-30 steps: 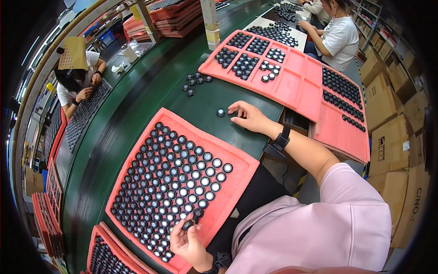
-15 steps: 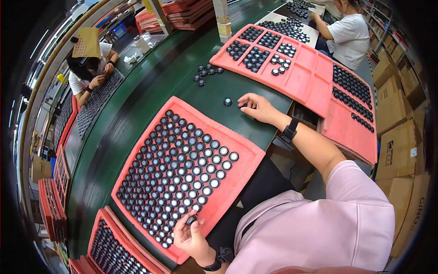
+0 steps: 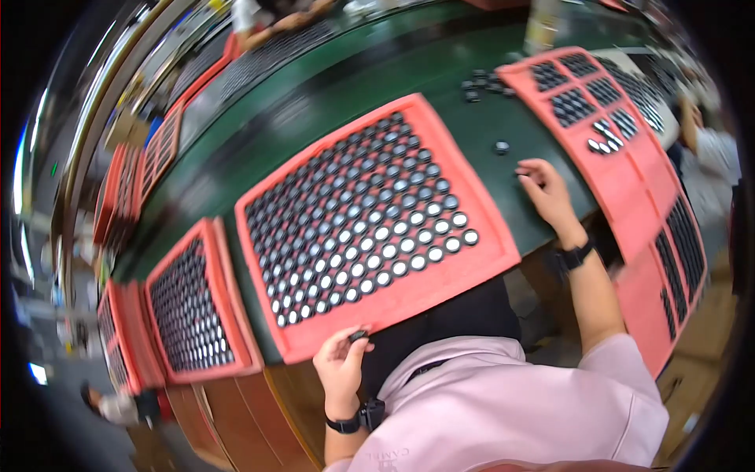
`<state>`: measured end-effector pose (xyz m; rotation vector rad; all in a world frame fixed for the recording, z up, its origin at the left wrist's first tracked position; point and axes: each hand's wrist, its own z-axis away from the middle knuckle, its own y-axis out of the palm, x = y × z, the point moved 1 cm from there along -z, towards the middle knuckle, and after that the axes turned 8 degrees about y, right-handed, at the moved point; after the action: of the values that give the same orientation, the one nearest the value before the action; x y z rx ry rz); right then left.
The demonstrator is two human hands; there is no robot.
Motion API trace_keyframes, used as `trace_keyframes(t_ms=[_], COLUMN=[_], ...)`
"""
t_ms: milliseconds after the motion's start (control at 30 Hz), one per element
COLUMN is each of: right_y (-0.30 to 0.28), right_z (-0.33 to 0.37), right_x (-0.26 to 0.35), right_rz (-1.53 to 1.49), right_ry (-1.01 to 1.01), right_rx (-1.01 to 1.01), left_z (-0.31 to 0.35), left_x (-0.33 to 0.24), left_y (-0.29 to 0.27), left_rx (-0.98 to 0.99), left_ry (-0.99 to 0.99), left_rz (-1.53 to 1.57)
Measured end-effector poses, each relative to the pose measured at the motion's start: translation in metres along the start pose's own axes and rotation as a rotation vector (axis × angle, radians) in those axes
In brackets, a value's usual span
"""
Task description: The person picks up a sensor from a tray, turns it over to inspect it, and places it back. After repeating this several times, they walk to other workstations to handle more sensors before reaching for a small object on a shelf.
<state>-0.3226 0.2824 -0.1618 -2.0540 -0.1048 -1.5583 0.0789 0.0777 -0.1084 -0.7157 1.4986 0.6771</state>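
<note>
My left hand point(image 3: 340, 368) pinches a small round black part point(image 3: 359, 335) between thumb and fingertips, just off the near edge of a pink tray point(image 3: 429, 287). Rows of round black parts point(image 3: 354, 212) with pale or white tops fill most of that tray. Over the green tabletop, right of the tray, my right hand point(image 3: 546, 193) has thumb and fingertips drawn together. A dark spot shows at these fingertips, too blurred to name. One loose round part point(image 3: 502, 147) lies on the table beyond this hand.
A compartmented pink tray point(image 3: 629, 185), partly filled, stands at the right, with another filled tray point(image 3: 641, 295) beneath it. Several loose parts point(image 3: 480, 82) sit on the table behind. More filled trays point(image 3: 189, 303) are stacked at the left. Co-workers sit across the table and at far right.
The whole view has turned, so the main tray now appears more level. My left hand still pinches its black part, a little off the tray's edge. My right hand's fingers look closer together.
</note>
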Motion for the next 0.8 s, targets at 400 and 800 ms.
trace_keyframes(t_ms=[400,800], right_y=[-0.008,0.1], right_z=[0.011,0.087], right_x=[-0.014,0.15], right_rz=[-0.094,-0.554], right_ry=[0.004,-0.193], right_rx=[0.048,1.021], left_z=[0.098,0.191], left_x=[0.019,0.031], left_y=[-0.026,-0.015], left_rx=[-0.391,-0.778], left_ry=[-0.254,-0.157], left_rz=[-0.06,0.08])
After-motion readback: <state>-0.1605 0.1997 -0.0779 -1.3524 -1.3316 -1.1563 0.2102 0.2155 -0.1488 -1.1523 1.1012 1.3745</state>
